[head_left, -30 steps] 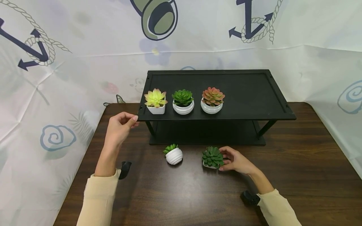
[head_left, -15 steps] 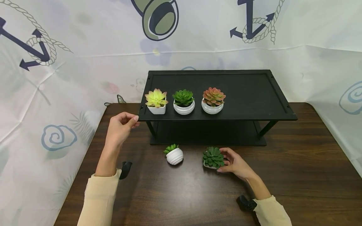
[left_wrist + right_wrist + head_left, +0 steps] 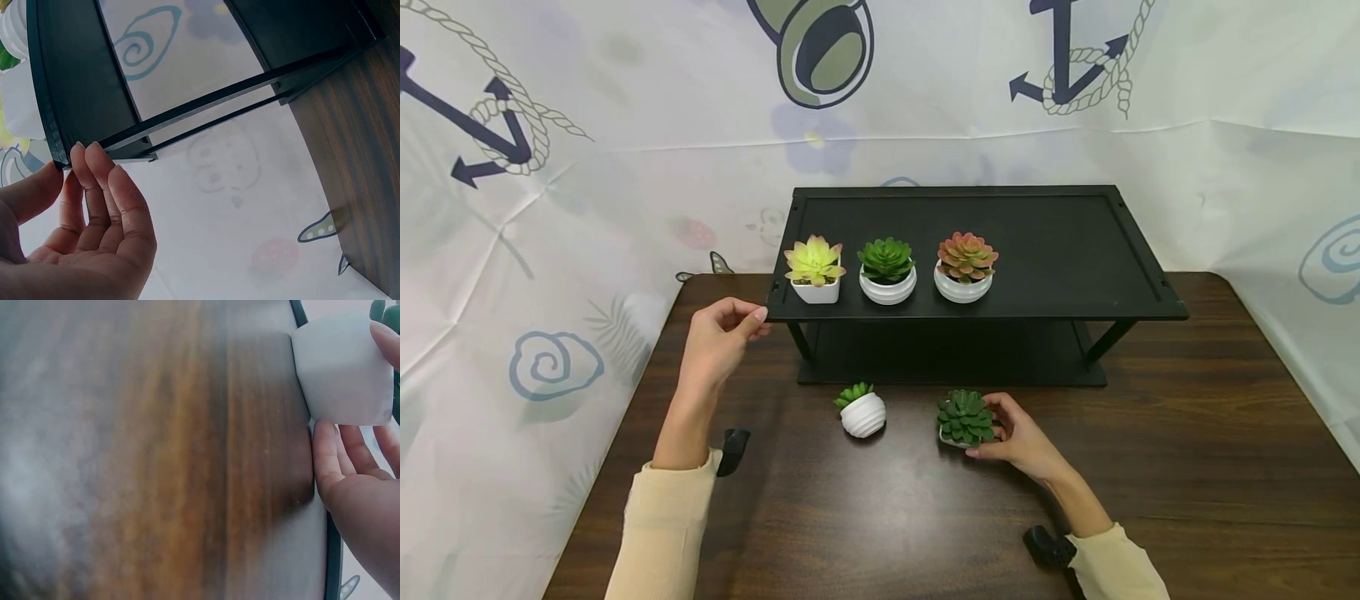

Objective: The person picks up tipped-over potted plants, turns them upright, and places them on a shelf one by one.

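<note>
My left hand [image 3: 718, 342] pinches the front left corner of a black two-tier shelf [image 3: 1052, 250]. In the left wrist view, the thumb and fingertips of that hand [image 3: 119, 231] meet at the corner of the upper board [image 3: 72, 75]. My right hand [image 3: 1026, 437] grips a dark green potted succulent [image 3: 964, 417] from its right side, in front of the shelf. From the right wrist, its white pot [image 3: 340, 372] shows between the thumb and the fingers. Left of it, another small succulent [image 3: 862, 414] lies tipped over in a ribbed white pot, its leaves pointing up and left.
Along the upper board's front stand a yellow succulent [image 3: 815, 268] in a square pot, a green succulent [image 3: 887, 271] and a reddish succulent [image 3: 965, 267] in round pots. The dark wooden table [image 3: 880, 533] bears the shelf. A patterned white cloth [image 3: 647, 208] hangs behind.
The right thumb has slid left along the front of the dark green succulent's pot, and the right wrist has swung left. The left hand keeps its place on the shelf corner.
</note>
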The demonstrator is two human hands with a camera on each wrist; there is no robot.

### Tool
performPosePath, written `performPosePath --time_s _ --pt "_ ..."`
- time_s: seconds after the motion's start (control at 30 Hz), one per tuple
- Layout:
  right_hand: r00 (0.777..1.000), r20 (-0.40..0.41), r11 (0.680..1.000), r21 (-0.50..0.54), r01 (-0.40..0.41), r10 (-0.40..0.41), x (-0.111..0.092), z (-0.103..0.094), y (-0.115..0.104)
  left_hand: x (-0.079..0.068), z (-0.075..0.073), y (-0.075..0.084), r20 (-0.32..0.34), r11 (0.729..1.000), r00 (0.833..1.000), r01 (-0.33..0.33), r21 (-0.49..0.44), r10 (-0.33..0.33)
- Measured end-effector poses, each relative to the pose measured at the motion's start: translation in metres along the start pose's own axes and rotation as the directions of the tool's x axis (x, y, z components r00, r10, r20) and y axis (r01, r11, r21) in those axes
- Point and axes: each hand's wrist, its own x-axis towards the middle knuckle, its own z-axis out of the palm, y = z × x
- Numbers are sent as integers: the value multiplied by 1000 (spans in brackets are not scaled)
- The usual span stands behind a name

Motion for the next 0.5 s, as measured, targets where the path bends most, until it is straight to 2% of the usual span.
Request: performPosePath --time_s 0.5 --pt "1000 15 1000 22 18 -18 -1 -1 -3 0 0 0 2 1000 1000 -2 -7 3"
